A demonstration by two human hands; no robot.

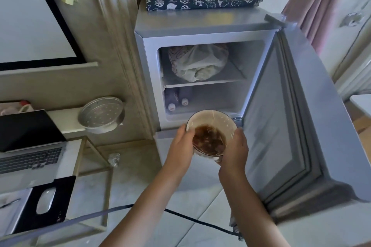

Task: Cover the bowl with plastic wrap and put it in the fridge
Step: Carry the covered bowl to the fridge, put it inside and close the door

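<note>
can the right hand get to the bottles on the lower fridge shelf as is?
Probably not yet. The right hand and left hand both grip the bowl, which hangs in front of the bottles. The fridge door is open.

Lower shelf (216,106) lies open right of two bottles (178,99).

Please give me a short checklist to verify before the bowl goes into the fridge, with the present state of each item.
1. Fridge door open wide enough: ok.
2. Bowl held on both sides, left hand and right hand: ok.
3. Plastic wrap sealed over the bowl: cannot tell; only faint streaks show on top.
4. Free space on lower shelf: ok, right of the two bottles.
5. Upper shelf free: not ok, a white bag fills it.
6. Bowl level: not ok, tilted.
</note>
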